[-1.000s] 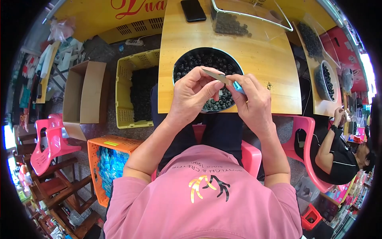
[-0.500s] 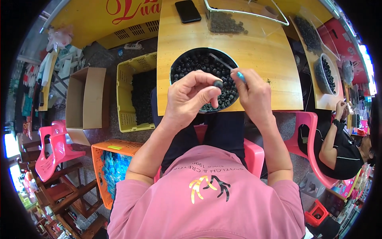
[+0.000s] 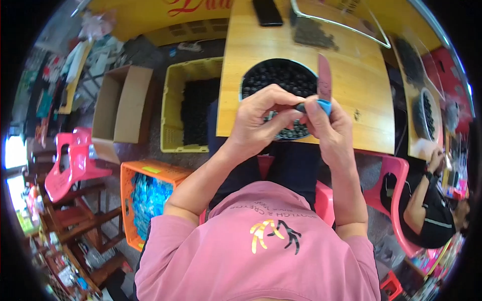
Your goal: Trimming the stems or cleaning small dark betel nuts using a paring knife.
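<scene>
Between thumb and fingers, my left hand point(image 3: 258, 118) pinches a small dark round nut point(image 3: 300, 107). My right hand point(image 3: 332, 123) is closed around the blue handle point(image 3: 324, 106) of a knife point(image 3: 325, 78), whose blade points up and away from me. The right thumb meets the nut, so both hands touch over the near right part of a round bowl. That bowl point(image 3: 242, 90) holds many more dark round nuts point(image 3: 281, 75) and stands at the near edge of the wooden table point(image 3: 364, 90).
A phone point(image 3: 267, 12) and a clear bin point(image 3: 321, 37) of dark pieces lie at the table's far side. To the left are a yellow crate point(image 3: 173, 75), a cardboard box point(image 3: 134, 105) and an orange crate point(image 3: 165, 170) of blue packets. At right sits another person point(image 3: 416, 205) beside a second bowl point(image 3: 417, 120).
My hands have come together at the nut. The knife has swung from pointing left over the bowl to pointing upward. The whole view has shifted, with the table now further right.
</scene>
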`<state>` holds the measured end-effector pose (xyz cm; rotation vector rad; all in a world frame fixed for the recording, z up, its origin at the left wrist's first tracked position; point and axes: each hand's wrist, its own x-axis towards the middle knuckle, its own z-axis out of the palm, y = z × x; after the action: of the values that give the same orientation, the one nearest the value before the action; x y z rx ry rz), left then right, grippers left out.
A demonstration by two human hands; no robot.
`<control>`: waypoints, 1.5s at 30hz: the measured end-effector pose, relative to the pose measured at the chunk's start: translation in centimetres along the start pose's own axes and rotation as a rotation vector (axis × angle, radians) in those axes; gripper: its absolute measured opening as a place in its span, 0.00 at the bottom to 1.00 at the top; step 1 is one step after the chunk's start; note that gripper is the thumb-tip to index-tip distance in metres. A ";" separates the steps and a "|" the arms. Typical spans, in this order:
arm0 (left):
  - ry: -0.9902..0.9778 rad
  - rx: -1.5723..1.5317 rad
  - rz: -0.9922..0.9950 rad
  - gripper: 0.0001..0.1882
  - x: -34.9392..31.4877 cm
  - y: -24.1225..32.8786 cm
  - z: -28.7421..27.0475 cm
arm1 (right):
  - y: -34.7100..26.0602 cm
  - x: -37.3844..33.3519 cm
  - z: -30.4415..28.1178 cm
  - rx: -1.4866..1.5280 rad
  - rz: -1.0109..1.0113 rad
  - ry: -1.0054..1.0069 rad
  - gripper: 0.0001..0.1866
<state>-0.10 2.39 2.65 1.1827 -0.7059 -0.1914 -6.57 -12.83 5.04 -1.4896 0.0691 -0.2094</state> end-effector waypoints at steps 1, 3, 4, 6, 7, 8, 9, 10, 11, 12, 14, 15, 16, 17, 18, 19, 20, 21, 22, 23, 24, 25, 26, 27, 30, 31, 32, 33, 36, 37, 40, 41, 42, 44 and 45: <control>0.005 0.012 0.004 0.12 -0.2 0.0 -0.3 | 0.1 0.0 0.1 0.017 0.003 -0.030 0.12; 0.041 -0.012 -0.021 0.11 -0.9 0.1 -1.6 | 0.1 -0.1 -0.2 -0.058 0.040 -0.055 0.11; 0.071 0.105 0.016 0.11 -1.2 0.4 -2.7 | 0.3 -0.1 -0.3 -0.092 0.029 -0.038 0.10; 0.176 0.229 -0.006 0.10 -1.9 1.5 -4.9 | 0.4 0.3 -0.8 -0.102 0.009 -0.034 0.11; 0.259 0.323 0.007 0.08 -2.1 1.9 -6.1 | 0.3 0.3 -1.3 -0.121 -0.012 -0.007 0.11; 0.344 0.378 -0.050 0.08 -2.7 1.6 -7.8 | 0.4 0.4 -1.7 -0.123 0.016 0.034 0.11; 0.326 0.624 -0.021 0.10 -3.0 1.5 -9.9 | 0.5 0.4 -2.3 -0.129 0.020 0.049 0.11; 0.313 0.797 -0.026 0.11 -3.0 2.0 -11.1 | 0.5 0.5 -2.9 -0.110 0.033 0.075 0.11; 0.313 0.962 -0.007 0.11 -3.2 2.2 -12.4 | 0.5 0.6 -3.2 -0.087 0.043 0.097 0.12; 0.349 0.965 0.003 0.11 -3.1 2.4 -12.6 | 0.6 0.6 -3.5 -0.091 0.040 0.111 0.12; 0.376 0.935 0.042 0.08 -2.3 2.2 -11.9 | 0.7 0.5 -3.8 -0.082 0.041 0.129 0.12; 0.366 0.925 0.040 0.08 -1.4 2.5 -10.7 | 0.7 0.5 -3.8 -0.067 0.042 0.129 0.12; 0.219 0.867 -0.021 0.07 -0.5 2.8 -9.4 | 1.0 0.5 -3.8 -0.065 0.037 0.117 0.11; 0.072 0.806 -0.080 0.05 0.3 2.6 -8.2 | 1.1 0.4 -3.8 -0.068 0.038 0.126 0.11; -0.111 0.827 -0.012 0.05 1.2 1.8 -7.2 | 1.0 0.4 -3.7 -0.102 0.024 0.110 0.11; -0.293 0.846 0.057 0.05 2.4 0.9 -6.3 | 1.0 0.3 -3.6 -0.134 0.008 0.092 0.11; -0.419 0.923 0.059 0.05 3.2 -0.1 -5.3 | 1.2 0.2 -3.6 -0.114 -0.009 0.074 0.11; -0.546 0.996 0.063 0.06 3.9 -1.3 -4.4 | 1.1 0.1 -3.7 -0.118 -0.010 0.082 0.11; -0.549 0.996 0.066 0.06 4.5 -2.3 -3.6 | 1.0 -0.1 -3.7 -0.128 -0.008 0.078 0.11; -0.706 1.135 -0.011 0.07 5.0 -3.2 -2.9 | 1.0 -0.2 -3.8 -0.138 -0.007 0.073 0.11; -0.870 1.266 -0.088 0.07 5.3 -3.9 -2.1 | 1.0 -0.5 -4.1 -0.140 -0.008 0.082 0.11; -0.876 1.264 -0.082 0.07 5.5 -4.4 -1.4 | 1.0 -0.7 -4.5 -0.152 -0.008 0.086 0.10; -0.925 1.291 -0.083 0.07 5.6 -4.7 -0.9 | 1.1 -0.8 -4.8 -0.163 -0.008 0.089 0.10; -0.978 1.317 -0.081 0.07 5.7 -5.0 -0.5 | 1.1 -1.0 -5.1 -0.163 -0.008 0.100 0.10; -0.949 1.260 -0.019 0.06 5.5 -5.5 -0.5 | 1.3 -1.2 -5.5 -0.180 0.014 0.122 0.10; -0.907 1.226 -0.022 0.06 5.4 -5.6 -0.5 | 1.7 -1.0 -5.5 -0.162 0.009 0.114 0.10; -0.915 1.224 -0.019 0.06 5.3 -5.8 -0.4 | 1.9 -0.9 -5.6 -0.144 0.004 0.106 0.10; -0.904 1.198 -0.066 0.06 5.2 -5.8 -0.5 | 2.1 -0.8 -5.5 -0.141 0.003 0.112 0.10; -0.865 1.159 -0.109 0.06 4.8 -5.6 -0.3 | 2.4 -0.5 -5.3 -0.160 0.028 0.115 0.11; -0.830 1.145 -0.107 0.06 4.7 -5.5 -0.1 | 2.5 -0.5 -5.4 -0.149 0.021 0.115 0.11; -0.859 1.184 -0.050 0.05 4.8 -5.0 0.3 | 2.3 -0.5 -5.4 -0.159 0.013 0.123 0.11; -0.861 1.184 -0.046 0.05 4.8 -5.2 0.4 | 2.2 -0.6 -5.4 -0.180 0.012 0.127 0.11; -0.864 1.197 -0.012 0.05 4.9 -5.4 0.5 | 2.2 -0.6 -5.5 -0.181 0.009 0.127 0.11; -0.865 1.213 0.027 0.05 4.9 -5.7 0.5 | 2.2 -0.7 -5.6 -0.185 0.018 0.127 0.11; -0.879 1.226 0.003 0.05 4.9 -5.8 0.5 | 2.2 -0.7 -5.6 -0.187 0.015 0.129 0.11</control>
<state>4.65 -2.72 -0.48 2.2960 -1.7267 -0.2906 -8.06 -18.08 2.27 -1.6603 0.2078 -0.2934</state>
